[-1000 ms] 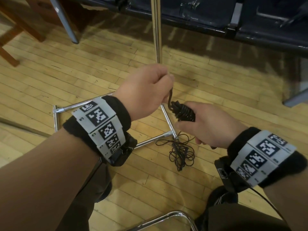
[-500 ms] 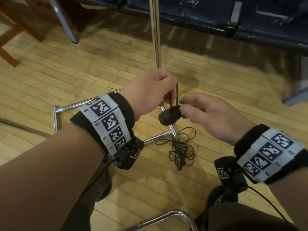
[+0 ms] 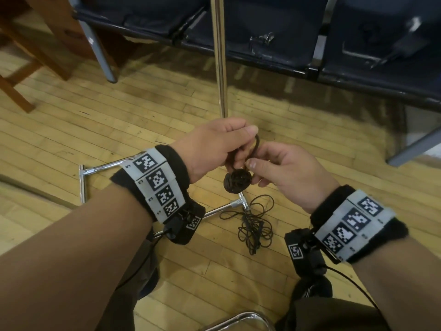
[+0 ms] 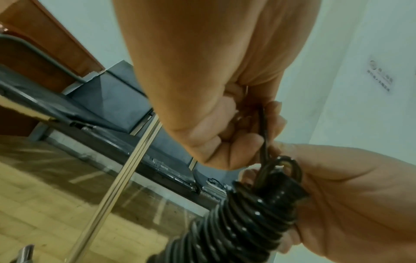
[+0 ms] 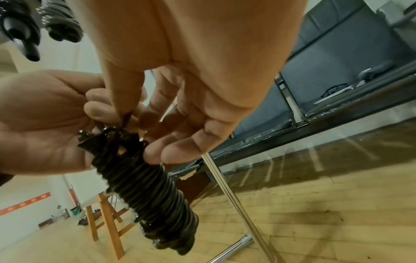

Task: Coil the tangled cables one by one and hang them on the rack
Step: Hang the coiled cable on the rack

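Head view shows both hands raised in front of the rack pole [image 3: 220, 56], working one tightly wound black cable bundle [image 3: 237, 182] between them. The left hand [image 3: 214, 146] has its fingers curled around a loop of cable at the bundle's top, pinching it. The right hand [image 3: 286, 168] pinches the same end from the other side, thumb and forefinger closed on the wire, while the bundle hangs below the two grips.

From the left wrist view, the loop [image 4: 264, 138] rises out of the wound turns [image 4: 247, 222] into the left fingers. This looks like the finishing step of coiling: securing the end or forming a hanging loop. The next move likely calls for keeping the turns tight while the loop is opened wide enough to slip over a peg, then lifting the bundle to the rack.

The right wrist view shows two coiled cables already hanging [image 5: 38, 23] at the upper left, so part of the job seems done. On the wooden floor [image 3: 119, 120], a tangled thin cable [image 3: 253, 225] lies just beside the corner of the rack's chrome base [image 3: 222, 207], still waiting. A row of dark seats [image 3: 262, 32] stands behind the pole, and a wooden stool leg [image 3: 16, 91] is at far left. Nothing visibly blocks the way.
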Motion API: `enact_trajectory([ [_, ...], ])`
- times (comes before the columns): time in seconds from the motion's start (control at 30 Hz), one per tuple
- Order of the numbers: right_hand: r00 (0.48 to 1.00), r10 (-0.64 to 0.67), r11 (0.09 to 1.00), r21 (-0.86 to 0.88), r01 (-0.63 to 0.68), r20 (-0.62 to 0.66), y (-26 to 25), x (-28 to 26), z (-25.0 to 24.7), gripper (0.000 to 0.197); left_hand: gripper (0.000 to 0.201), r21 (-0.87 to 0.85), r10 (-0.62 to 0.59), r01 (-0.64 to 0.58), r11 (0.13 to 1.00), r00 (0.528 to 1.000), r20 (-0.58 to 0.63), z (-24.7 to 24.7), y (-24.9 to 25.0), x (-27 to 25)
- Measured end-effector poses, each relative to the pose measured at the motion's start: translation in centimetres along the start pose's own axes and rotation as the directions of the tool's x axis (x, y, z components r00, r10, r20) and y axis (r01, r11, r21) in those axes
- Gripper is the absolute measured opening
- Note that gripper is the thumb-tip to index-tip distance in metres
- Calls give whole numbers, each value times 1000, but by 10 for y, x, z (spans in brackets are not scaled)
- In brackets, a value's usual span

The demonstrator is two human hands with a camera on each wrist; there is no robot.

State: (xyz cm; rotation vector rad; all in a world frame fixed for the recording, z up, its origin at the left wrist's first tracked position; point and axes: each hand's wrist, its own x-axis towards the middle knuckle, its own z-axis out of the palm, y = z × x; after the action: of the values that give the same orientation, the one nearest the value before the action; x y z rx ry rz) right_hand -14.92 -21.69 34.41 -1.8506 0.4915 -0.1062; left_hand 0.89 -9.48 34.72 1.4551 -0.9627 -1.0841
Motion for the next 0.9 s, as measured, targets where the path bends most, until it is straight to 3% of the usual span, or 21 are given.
enact_trajectory([
  [0.13, 999, -35, 998, -47, 34, -26, -34, -14, 3, 10, 29, -56, 52, -57, 997, 996, -77, -6, 21, -21],
  [0.27, 995, -92, 995, -35, 90, -48, -88, -27, -1, 9, 8, -65, 138, -149, 987, 979, -150, -14, 51, -53],
  [0.5, 950, -301, 951, -105, 292, -82, -209, -48, 7, 12, 15, -89, 233, -269, 959, 927, -293, -36, 139, -116],
  [0.77, 891, -446, 893, -102, 438, -83, -338, -41, 47, 21, 15, 94, 386, -401, 911, 752, -535, -92, 236, -182],
  [0.9, 857, -500, 866, -104, 490, -123, -390, -20, 67, 22, 8, 116, 409, -449, 886, 639, -652, -127, 271, -201],
])
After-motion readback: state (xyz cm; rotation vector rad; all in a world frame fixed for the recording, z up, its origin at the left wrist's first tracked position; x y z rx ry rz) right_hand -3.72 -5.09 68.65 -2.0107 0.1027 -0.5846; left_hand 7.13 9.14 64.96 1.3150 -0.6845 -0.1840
